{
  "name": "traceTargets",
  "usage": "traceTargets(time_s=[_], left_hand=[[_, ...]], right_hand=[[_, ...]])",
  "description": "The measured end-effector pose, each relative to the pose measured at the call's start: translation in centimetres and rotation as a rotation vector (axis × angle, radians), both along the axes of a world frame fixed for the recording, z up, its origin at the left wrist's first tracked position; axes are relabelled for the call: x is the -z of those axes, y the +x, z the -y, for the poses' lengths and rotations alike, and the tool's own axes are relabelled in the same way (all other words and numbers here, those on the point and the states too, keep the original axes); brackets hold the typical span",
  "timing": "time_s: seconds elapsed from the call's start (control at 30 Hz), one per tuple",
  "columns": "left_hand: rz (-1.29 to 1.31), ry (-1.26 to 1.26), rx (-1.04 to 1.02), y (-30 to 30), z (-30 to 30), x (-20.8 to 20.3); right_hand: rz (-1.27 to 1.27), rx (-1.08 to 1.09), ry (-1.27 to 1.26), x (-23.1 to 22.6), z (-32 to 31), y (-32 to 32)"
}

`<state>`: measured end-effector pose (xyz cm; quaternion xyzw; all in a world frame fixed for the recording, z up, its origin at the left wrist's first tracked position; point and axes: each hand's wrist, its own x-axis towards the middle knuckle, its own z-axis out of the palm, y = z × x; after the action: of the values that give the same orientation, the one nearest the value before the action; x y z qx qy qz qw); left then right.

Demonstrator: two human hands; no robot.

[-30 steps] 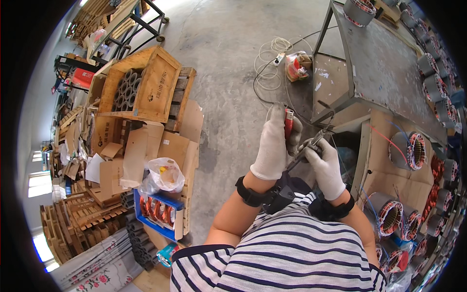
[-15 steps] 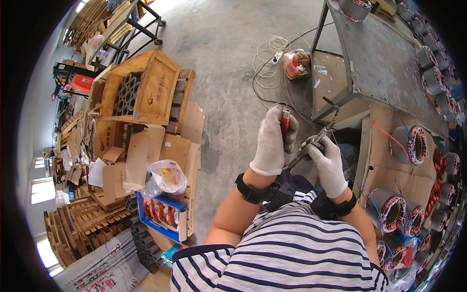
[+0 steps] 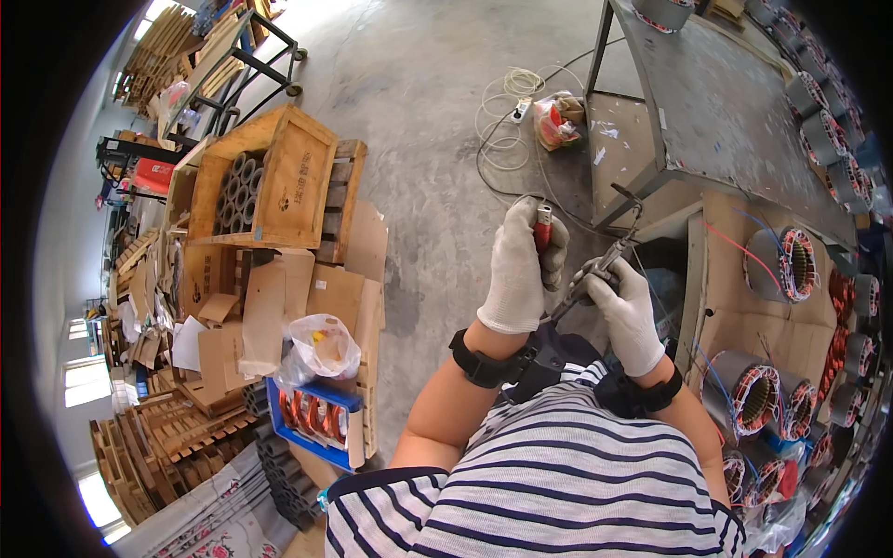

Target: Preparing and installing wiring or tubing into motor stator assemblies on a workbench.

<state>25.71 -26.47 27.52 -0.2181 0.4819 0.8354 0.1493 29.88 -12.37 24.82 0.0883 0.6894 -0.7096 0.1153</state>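
Observation:
White knit gloves cover both of my hands. Upright in my left hand [image 3: 510,274] is a red lighter [image 3: 543,223] with a metal top, gripped between thumb and fingers. My right hand [image 3: 625,316] is closed around the handle of a slim metal gas torch [image 3: 614,251]. Its thin bent neck points away from me, to the right of the lighter and apart from it. I cannot make out a flame at the tip. The torch's lower end runs down toward my left wrist.
A metal table [image 3: 726,112] stands front right, beside a cardboard-covered surface holding wound motor stators [image 3: 752,395]. Cables [image 3: 507,139] and a plastic bag [image 3: 556,123] lie on the floor ahead. At left are a wooden crate [image 3: 296,177] and a blue bin [image 3: 353,432] with copper coils.
The surroundings have shifted slightly in view, with the table and cables a little farther left. Both hands keep nearly the same pose and still hold the lighter and torch.

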Motion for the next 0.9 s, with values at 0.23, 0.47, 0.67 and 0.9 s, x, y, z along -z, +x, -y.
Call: traceTargets(time_s=[0.23,0.47,0.67,0.9], left_hand=[[0.085,0.059,0.012,-0.4,-0.3,-0.8],[0.085,-0.057,0.112,-0.8,0.7,-0.1],[0.111,-0.063,0.247,-1.9,1.9,0.7],[-0.172,-0.187,0.948,-4.0,4.7,-1.1]], right_hand=[[-0.016,0.008,0.003,0.2,-0.3,-0.1],[-0.047,0.009,-0.008,0.5,-0.5,-0.1],[0.05,0.075,-0.105,0.4,-1.0,0.0],[0.006,0.131,-0.125,1.2,-2.6,0.2]])
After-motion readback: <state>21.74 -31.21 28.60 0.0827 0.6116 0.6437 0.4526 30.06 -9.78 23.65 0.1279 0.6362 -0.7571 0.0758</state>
